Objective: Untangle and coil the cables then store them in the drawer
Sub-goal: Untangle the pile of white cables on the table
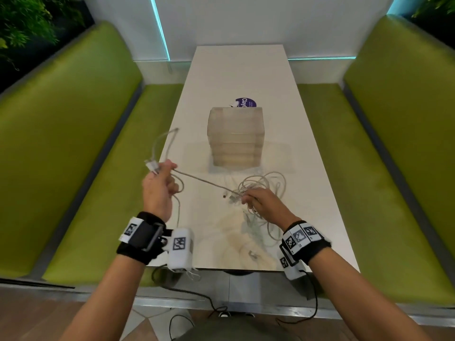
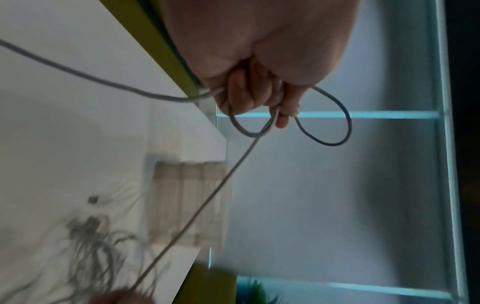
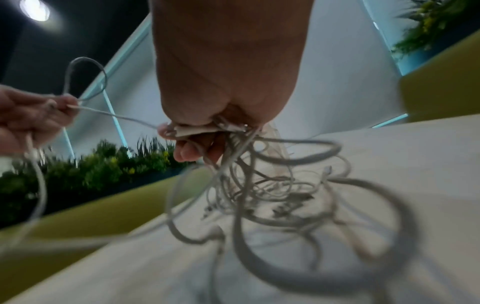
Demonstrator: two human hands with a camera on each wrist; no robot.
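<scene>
left hand (image 1: 160, 185): raised off the table's left edge, fingers curled round loops of one white cable (image 1: 197, 179)
right hand (image 1: 264, 201): clamped on the cable tangle (image 1: 263, 190), low over the white table (image 1: 307, 148)
span: cable taut between both hands
drawer unit (image 1: 235, 136): translucent stack mid-table, just behind the tangle, drawers look closed
handling: light, limp, springy; snags easily. Best gripped near plugs, fed out slowly
writing: purple sticker (image 1: 246, 102) behind the unit, reads "Clay…", rest hidden

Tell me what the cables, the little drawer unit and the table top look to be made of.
Cables: pale grey, flexible, plastic-sheathed by the look; they loop and tangle freely, with metal plugs.
Drawer unit: seemingly frosted, translucent plastic; its stacked tiers show hazily through.
Table top: white, smooth, faintly glossy, perhaps laminate; it reflects the unit.
</scene>
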